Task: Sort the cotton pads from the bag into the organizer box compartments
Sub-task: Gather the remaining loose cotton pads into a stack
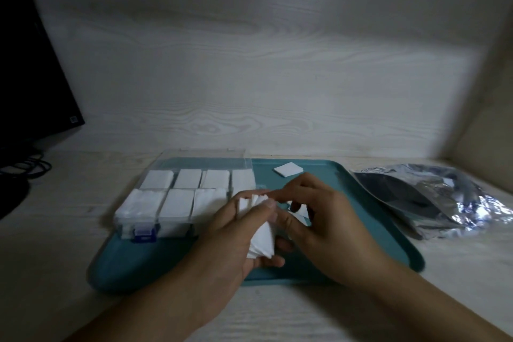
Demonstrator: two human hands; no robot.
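Pale wood-grain surface is carrying a teal tray [388, 233] where the left hand [236, 239] is gripping a stack of cotton pads [259, 228], the right hand [319, 219] is pinching them, and the organizer box [177, 197] is lying just left.

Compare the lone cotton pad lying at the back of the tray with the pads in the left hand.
The lone cotton pad lies flat and single on the teal tray, touched by nothing; the bunch of pads is several, fanned and tilted, gripped by the left hand with the right hand working at it. The lone pad sits far from the person, right of the organizer box; the bunch is held nearer, above the tray. Both are white and square.
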